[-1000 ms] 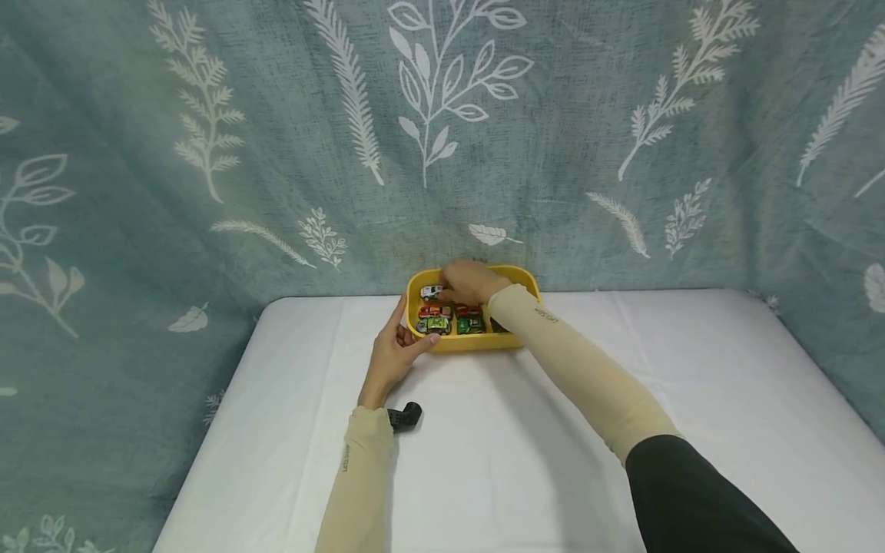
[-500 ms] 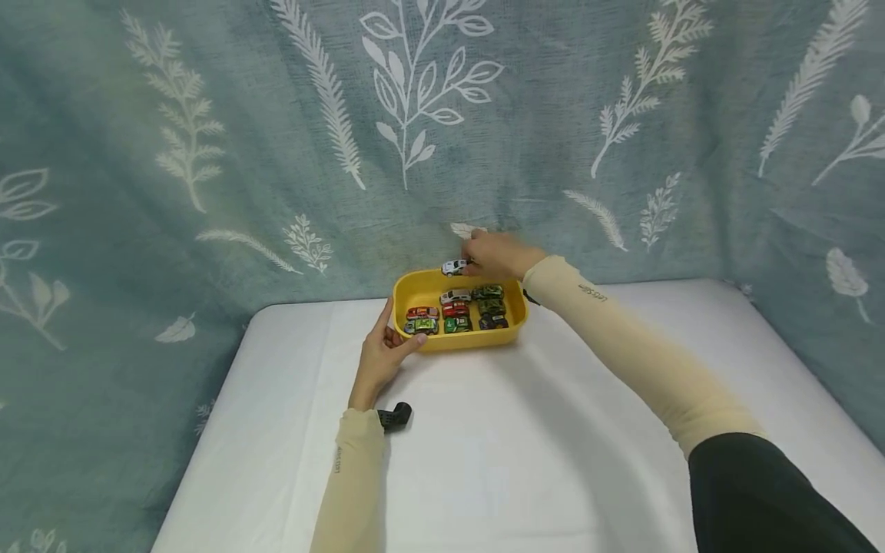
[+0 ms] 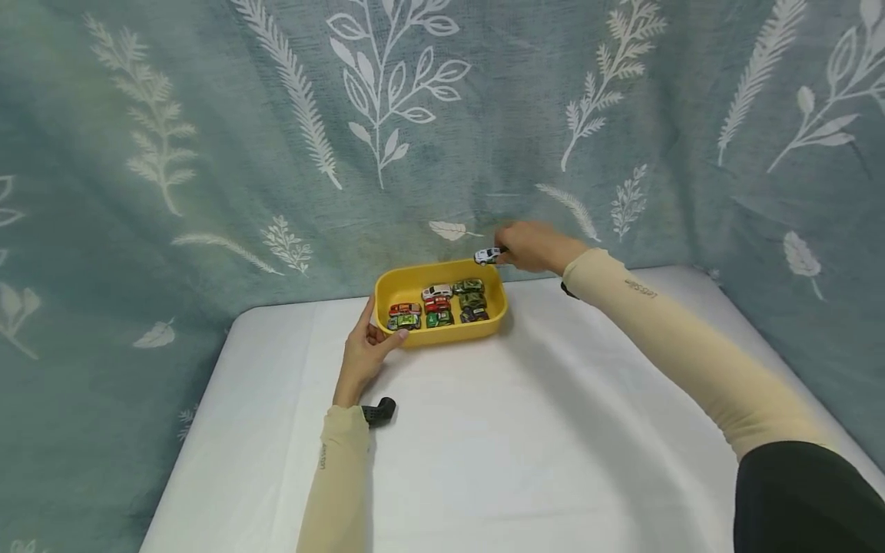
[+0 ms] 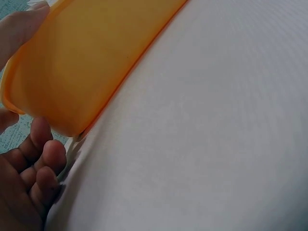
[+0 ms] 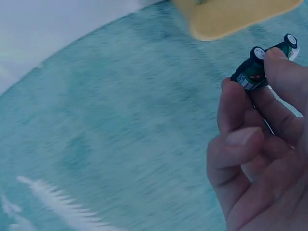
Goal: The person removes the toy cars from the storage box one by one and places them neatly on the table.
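Observation:
My left hand [image 3: 361,359] holds the left end of a yellow plastic tray [image 3: 449,333], its thumb on the near rim. In the left wrist view, the tray's side wall [image 4: 96,53] fills the upper left, and the lower fingers curl beneath its corner. My right hand [image 3: 535,246] pinches a small white toy car [image 3: 488,256] just past the tray's far right corner. The right wrist view shows that toy car [image 5: 250,74] from its dark green side, wheels up, between thumb and fingertips. Inside the tray sit several more toy cars, among them a white one [image 3: 437,292] and an orange one [image 3: 404,309].
A white-covered table [image 3: 484,430] lies under the tray, which stands at its back edge. Behind hangs a blue-green curtain [image 3: 276,153] with white leaf patterns, close to the right hand. A black wrist camera [image 3: 379,412] sticks out from the left wrist.
My right hand has lifted the white toy car out of the tray's back left and carried it right, beyond the far rim. The left hand stays on the tray; the head view has shifted.

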The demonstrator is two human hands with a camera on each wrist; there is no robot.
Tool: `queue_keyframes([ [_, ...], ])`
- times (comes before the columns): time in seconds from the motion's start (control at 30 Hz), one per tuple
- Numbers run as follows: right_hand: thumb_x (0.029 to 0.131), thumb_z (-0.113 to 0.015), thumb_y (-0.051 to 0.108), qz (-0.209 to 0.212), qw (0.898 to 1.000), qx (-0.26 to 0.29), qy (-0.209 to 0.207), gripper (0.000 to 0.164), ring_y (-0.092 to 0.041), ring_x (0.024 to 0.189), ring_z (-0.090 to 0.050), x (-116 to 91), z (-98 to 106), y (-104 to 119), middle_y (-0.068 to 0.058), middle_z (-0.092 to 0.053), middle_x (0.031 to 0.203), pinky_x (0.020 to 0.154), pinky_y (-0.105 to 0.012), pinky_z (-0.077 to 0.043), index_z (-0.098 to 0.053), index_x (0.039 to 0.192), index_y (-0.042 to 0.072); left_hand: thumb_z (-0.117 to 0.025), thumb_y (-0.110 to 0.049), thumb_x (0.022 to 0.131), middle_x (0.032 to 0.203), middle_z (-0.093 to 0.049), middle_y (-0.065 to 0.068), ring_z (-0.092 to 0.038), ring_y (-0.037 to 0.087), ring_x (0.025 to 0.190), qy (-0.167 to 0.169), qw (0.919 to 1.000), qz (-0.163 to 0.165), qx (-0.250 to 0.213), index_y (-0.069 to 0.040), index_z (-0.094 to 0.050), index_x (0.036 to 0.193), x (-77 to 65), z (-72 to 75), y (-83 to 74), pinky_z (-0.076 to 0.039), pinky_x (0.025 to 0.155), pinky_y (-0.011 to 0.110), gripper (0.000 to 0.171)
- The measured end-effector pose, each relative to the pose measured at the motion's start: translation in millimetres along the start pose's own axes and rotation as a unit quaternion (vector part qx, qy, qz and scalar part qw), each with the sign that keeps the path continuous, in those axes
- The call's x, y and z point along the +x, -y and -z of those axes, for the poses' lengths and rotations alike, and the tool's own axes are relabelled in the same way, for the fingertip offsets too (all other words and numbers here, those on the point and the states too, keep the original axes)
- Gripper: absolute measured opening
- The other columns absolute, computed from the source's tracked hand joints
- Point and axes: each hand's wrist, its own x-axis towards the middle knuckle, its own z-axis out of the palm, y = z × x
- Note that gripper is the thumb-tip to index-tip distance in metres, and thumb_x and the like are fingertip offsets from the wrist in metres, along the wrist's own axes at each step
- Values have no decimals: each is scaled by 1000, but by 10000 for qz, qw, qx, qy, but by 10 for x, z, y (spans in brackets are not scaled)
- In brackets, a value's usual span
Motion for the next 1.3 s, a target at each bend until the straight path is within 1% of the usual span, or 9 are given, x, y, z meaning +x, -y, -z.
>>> queue_keyframes([
  [0.17, 105, -69, 24, -62, 9998, 2, -171, 20, -25, 89, -65, -182, -107, -219, -10, -72, 106, 78, -42, -55, -72, 115, 6, -89, -33, 89, 87, -54, 2, -48, 15, 76, 4, 10000, 77, 17, -30, -31, 169, -13, 3, -13, -42, 67, 25, 99],
  [0.3, 106, -68, 25, -211, 9997, 79, -108, 22, -23, 87, -66, -302, -241, -385, -9, -72, 105, 78, -42, -56, -72, 118, 7, -88, -32, 89, 88, -55, 3, -49, 16, 76, 14, 10000, 24, -4, -29, -31, 169, -24, -7, -35, -42, 67, 25, 98],
  [0.4, 107, -67, 26, -262, 9994, 184, -88, 25, -22, 88, -69, -321, -395, -480, -9, -74, 107, 79, -42, -58, -72, 122, 7, -88, -31, 89, 88, -55, 4, -49, 18, 77, 15, 10000, -11, -21, -29, -31, 169, -25, 8, -34, -42, 66, 25, 98],
  [0.6, 104, -71, 25, -281, 9992, 218, -197, 24, -23, 88, -70, -354, -756, -625, -9, -76, 106, 80, -44, -58, -74, 118, 6, -88, -32, 89, 90, -58, 5, -52, 17, 78, 53, 10000, 64, -33, -31, -31, 169, -33, 8, -24, -44, 66, 25, 98],
  [0.73, 103, -73, 23, -340, 9988, 245, -249, 24, -26, 92, -71, -355, -962, -699, -10, -76, 110, 82, -47, -58, -73, 119, 5, -88, -34, 90, 90, -60, 6, -55, 18, 76, 85, 9999, 78, -68, -33, -30, 169, -37, 7, -27, -46, 65, 26, 98],
  [0.83, 103, -73, 22, -382, 9985, 241, -312, 26, -30, 99, -72, -341, -1074, -751, -13, -76, 114, 86, -50, -59, -72, 122, 3, -87, -35, 90, 89, -61, 8, -55, 19, 74, 115, 9998, 58, -136, -34, -29, 169, -37, 16, -39, -45, 64, 27, 98],
  [1.0, 105, -69, 21, -546, 9975, 339, -290, 30, -35, 109, -71, -306, -1183, -813, -17, -73, 123, 91, -53, -58, -69, 128, 2, -87, -37, 90, 87, -61, 9, -54, 20, 73, 172, 9996, 12, -209, -34, -28, 169, -18, 36, -38, -44, 64, 27, 98],
  [1.23, 106, -67, 20, -653, 9963, 402, -399, 31, -36, 111, -70, -277, -1272, -867, -19, -71, 125, 93, -54, -58, -68, 131, 1, -86, -29, 92, 90, -61, 10, -53, 20, 73, 255, 9993, 245, -150, -30, -24, 170, 14, 23, -2, -43, 65, 27, 100],
  [1.3, 107, -66, 21, -663, 9959, 400, -458, 32, -36, 111, -70, -257, -1294, -873, -18, -71, 125, 93, -54, -57, -67, 132, 1, -86, -30, 92, 91, -62, 12, -53, 21, 74, 248, 9993, 233, -183, -31, -23, 170, 12, 32, 4, -43, 65, 27, 100],
])
